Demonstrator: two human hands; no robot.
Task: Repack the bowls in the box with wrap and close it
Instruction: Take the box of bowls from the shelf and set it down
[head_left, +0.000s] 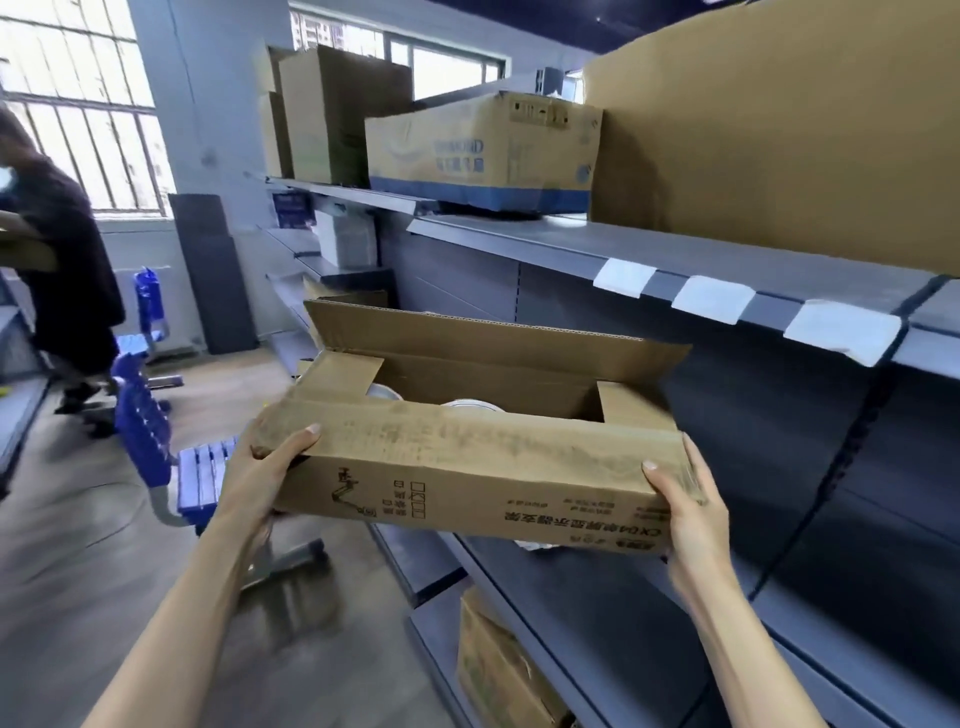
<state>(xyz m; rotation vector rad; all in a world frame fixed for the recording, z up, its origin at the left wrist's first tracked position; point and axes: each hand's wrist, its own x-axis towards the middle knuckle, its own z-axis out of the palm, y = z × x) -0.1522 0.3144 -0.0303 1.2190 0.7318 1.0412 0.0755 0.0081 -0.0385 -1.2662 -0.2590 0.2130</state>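
Both hands hold the open box.

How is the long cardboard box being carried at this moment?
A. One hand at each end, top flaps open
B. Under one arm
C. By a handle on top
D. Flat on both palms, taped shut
A: the left hand and right hand grip opposite ends of the cardboard box, whose open flaps reveal bowls.
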